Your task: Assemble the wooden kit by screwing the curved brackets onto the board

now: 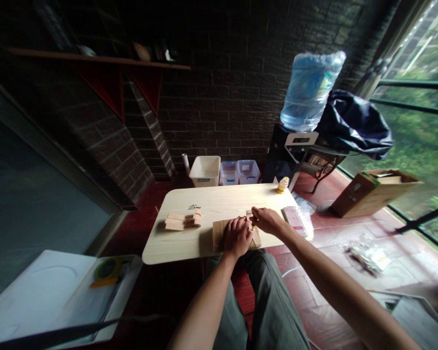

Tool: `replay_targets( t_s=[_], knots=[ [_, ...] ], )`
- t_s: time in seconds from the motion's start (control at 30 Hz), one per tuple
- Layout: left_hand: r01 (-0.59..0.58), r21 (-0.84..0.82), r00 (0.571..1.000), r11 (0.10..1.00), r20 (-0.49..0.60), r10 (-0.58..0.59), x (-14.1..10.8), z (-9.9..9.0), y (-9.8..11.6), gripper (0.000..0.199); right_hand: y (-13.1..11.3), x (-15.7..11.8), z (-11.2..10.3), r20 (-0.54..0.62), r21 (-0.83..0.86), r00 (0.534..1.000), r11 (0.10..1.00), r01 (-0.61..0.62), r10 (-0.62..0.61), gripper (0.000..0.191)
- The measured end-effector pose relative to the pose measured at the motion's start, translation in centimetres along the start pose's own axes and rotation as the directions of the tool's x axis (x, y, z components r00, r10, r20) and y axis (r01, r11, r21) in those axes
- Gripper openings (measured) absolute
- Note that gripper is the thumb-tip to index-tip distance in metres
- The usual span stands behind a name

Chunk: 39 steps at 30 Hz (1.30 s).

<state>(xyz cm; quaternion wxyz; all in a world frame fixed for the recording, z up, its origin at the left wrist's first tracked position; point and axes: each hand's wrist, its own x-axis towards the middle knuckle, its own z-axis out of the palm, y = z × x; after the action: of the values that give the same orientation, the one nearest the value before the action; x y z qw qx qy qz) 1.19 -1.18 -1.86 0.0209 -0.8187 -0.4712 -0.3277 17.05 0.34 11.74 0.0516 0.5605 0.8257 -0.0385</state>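
A flat, light-brown wooden piece (219, 234) lies at the near edge of the table. My left hand (238, 236) rests over its top with the fingers bent and close together, holding it down. Just to the right, my right hand (265, 219) is closed in a pinch above the piece's far right corner. What sits between those fingers is too small to make out. A small wooden part (248, 214) shows beside the right fingertips. Off to the left lies a group of pale wooden pieces (182, 221), with several small dark metal bits (194, 207) behind it.
The pale table (175, 248) has rounded corners. A small yellow-capped bottle (282, 185) stands at its far right, and a phone-like flat object (295, 219) lies at the right edge. Behind are plastic bins (205, 170) and a water dispenser (290, 150). A cardboard box (368, 192) stands right.
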Motion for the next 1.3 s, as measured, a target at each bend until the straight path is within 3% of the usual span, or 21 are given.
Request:
replay_targets(
  t_s=[0.23,0.63,0.97,1.3],
  knots=[
    [-0.010,-0.008,1.000,1.000,0.010,0.010,0.0,-0.4,0.2,0.032,0.1,0.0,0.2,0.084,-0.027,0.988,0.991,0.134,-0.131,0.032],
    [-0.009,-0.015,1.000,1.000,0.020,0.009,0.1,-0.1,0.1,0.035,0.0,0.7,0.5,0.099,-0.044,0.995,0.998,0.036,-0.031,0.036],
    [-0.002,-0.008,1.000,1.000,-0.025,0.002,-0.1,-0.2,0.3,0.032,-0.4,0.3,-1.9,0.101,-0.074,0.976,0.976,0.203,-0.195,0.027],
    [0.010,-0.011,1.000,1.000,0.007,-0.010,0.1,-0.3,0.5,0.035,0.5,1.4,-0.1,0.120,-0.087,0.984,0.986,0.141,-0.130,0.029]
  ],
)
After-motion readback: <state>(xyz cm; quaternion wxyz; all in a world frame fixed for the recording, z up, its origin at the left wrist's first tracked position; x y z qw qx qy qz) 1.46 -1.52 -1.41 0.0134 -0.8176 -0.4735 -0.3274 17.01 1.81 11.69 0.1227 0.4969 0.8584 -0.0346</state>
